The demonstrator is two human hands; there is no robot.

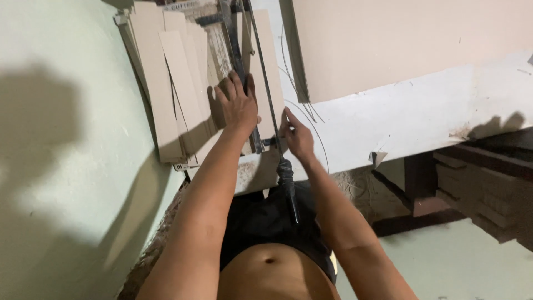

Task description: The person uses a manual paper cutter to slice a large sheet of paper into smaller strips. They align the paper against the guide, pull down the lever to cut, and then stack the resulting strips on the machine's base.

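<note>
Tile strip [265, 83], a long beige piece, lies lengthwise on the bed of a manual tile cutter [244, 66] that sits on a white worktable [400, 119]. The left hand [237, 103] rests flat on top, fingers spread wide, pressing down on the material just left of the cutter's guide rail. The right hand [297, 135] is at the near end of the strip, fingers pinched narrowly around the rail's lower end, just above the black-gripped cutter handle [290, 189], which hangs down toward the person's waist; whether it grips the metal or only steadies it, I cannot tell.

To the left of the cutter, a stack of narrow cut strips [172, 89] leans against the pale green wall [61, 139], which suggests that a good deal of cutting is already done. A large uncut beige tile [388, 39] lies on the table to the right, so more material seems to remain. No break shows in the strip under the rail, so it appears to be uncut.
</note>
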